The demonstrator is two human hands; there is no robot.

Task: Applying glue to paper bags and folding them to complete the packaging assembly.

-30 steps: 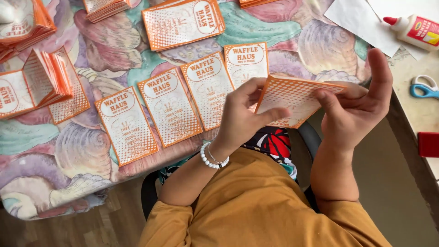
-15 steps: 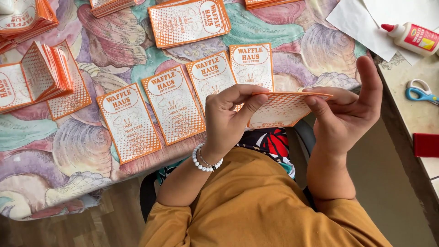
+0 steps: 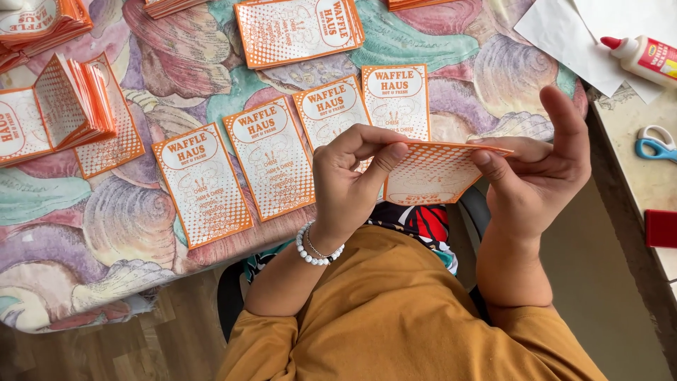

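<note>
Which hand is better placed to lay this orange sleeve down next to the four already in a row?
Probably the right hand: both pinch the orange sleeve, but the row ends on its side; the left hand would have to cross.

A counter (image 3: 106, 233) covered by a cloth printed with big seashells in pink, teal and purple carries the paper goods. Four orange-and-white printed cards (image 3: 271, 156) lie in a fanned row near its front edge, a larger card pile (image 3: 300, 29) behind them. Folded card stacks (image 3: 67, 109) sit at the left. On the bare stone ledge (image 3: 631, 141) to the right lie white paper sheets (image 3: 571, 39), a glue bottle (image 3: 645, 58), blue-handled scissors (image 3: 657, 143) and a red block (image 3: 661, 228).
</note>
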